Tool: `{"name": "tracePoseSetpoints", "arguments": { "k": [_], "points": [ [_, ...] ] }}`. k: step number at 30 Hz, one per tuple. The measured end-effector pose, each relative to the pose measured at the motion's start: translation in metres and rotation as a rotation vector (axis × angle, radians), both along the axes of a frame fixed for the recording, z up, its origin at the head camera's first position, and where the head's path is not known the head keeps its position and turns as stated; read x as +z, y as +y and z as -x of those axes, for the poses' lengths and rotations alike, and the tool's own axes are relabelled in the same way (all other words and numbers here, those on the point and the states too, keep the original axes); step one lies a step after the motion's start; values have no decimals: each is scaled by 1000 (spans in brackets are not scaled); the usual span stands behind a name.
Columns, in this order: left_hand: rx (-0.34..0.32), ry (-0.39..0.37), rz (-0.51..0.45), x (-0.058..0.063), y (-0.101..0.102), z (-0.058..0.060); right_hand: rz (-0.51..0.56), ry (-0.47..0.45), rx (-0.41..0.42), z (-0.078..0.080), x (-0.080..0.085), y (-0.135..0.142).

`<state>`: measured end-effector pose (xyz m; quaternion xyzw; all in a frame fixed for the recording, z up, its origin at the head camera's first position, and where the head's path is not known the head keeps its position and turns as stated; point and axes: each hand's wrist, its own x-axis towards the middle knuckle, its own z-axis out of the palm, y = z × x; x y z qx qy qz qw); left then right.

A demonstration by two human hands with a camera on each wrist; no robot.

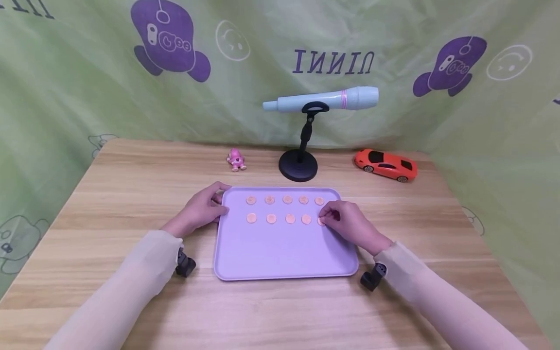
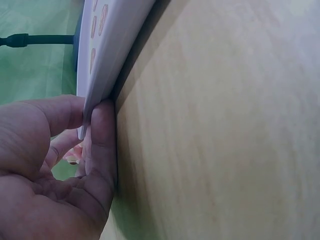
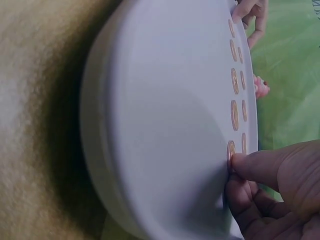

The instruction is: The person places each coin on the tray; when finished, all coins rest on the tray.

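A light purple tray [image 1: 280,253] lies on the table, with two rows of copper-coloured coins [image 1: 271,219] across its far half. At its far left corner my left hand [image 1: 200,209] grips the rim. The left wrist view shows the thumb on top and fingers [image 2: 103,130] underneath the edge. My right hand [image 1: 352,226] reaches over the tray's right side and pinches a coin [image 3: 230,150] at the right end of the nearer row. That coin is partly hidden by the thumb and fingertips, its edge close against the tray surface.
Behind the tray stands a black stand [image 1: 298,165] holding a light blue toy microphone [image 1: 306,101]. A small pink figurine [image 1: 236,160] is at the back left, and an orange toy car [image 1: 386,166] at the back right. A green patterned curtain [image 1: 262,126] hangs behind the table.
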<state>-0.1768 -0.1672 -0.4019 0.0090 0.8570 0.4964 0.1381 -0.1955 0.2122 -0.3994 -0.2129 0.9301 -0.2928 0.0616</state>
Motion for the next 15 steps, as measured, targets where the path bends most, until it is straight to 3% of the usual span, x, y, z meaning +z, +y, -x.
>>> {"name": "tracePoseSetpoints", "arguments": {
  "k": [12,15],
  "points": [
    [-7,-9,5,-7,-6,-3,16,-28,-15,0,-4,-4],
    [-21,18,31,-7,-6,-4,33,-25,-4,0,-2,-2]
  ]
}}
